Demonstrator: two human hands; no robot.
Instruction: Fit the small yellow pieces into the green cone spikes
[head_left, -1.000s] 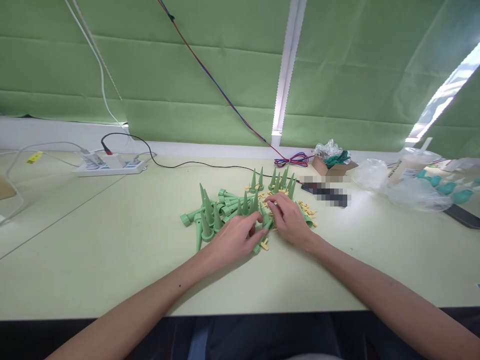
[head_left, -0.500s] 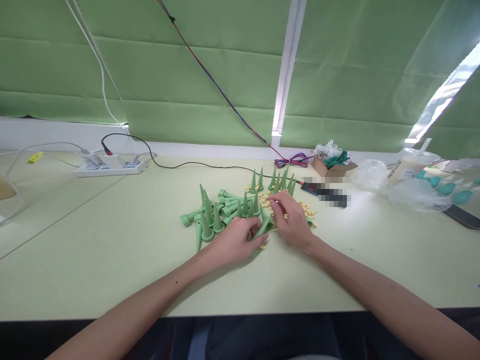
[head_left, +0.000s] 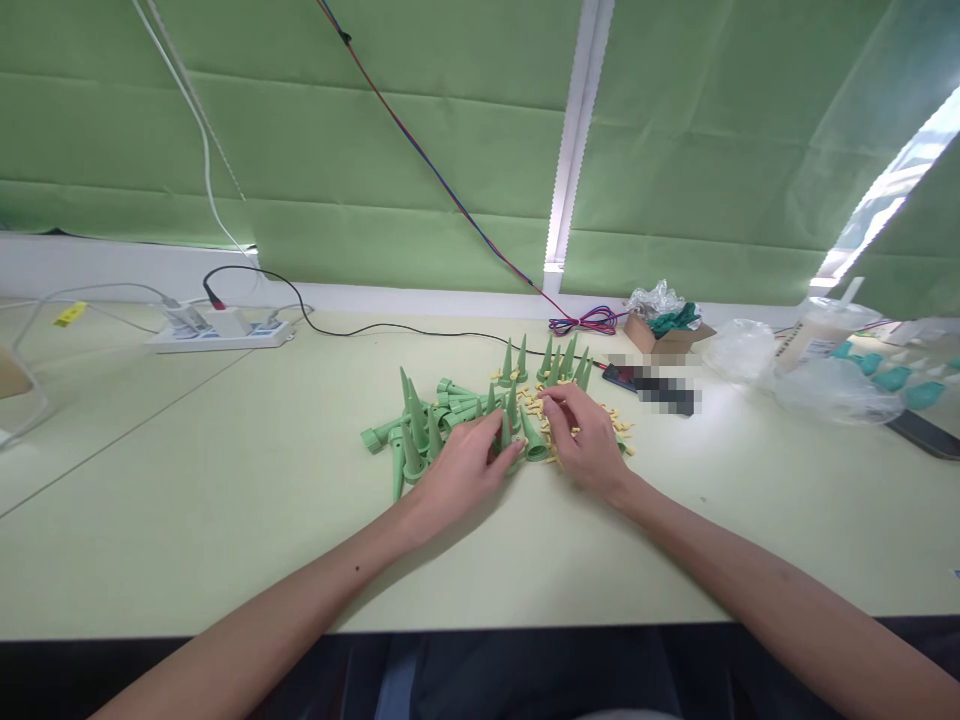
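Note:
My left hand (head_left: 469,465) is closed round a green cone (head_left: 506,432) that stands upright, point up, at the near side of the pile. Several green cones (head_left: 416,420) stand or lie to the left and behind it. One tilted cone (head_left: 533,440) lies between my hands with its open base toward me. My right hand (head_left: 585,440) is over the small yellow pieces (head_left: 611,415), thumb and fingertips pinched; whatever may be between them is too small to make out. More cones (head_left: 566,362) stand upright behind the yellow pieces.
A phone (head_left: 649,388), partly blurred, lies behind my right hand. Farther back are a cardboard box (head_left: 664,338) and a coiled red-blue wire (head_left: 585,321). A drink cup (head_left: 817,330) with plastic bags stands at the right. A power strip (head_left: 221,338) lies at the back left.
My left hand has moved slightly left and back, and the cone in it has gone from leaning to upright. The tilted cone between my hands now shows more fully. My right hand has barely shifted.

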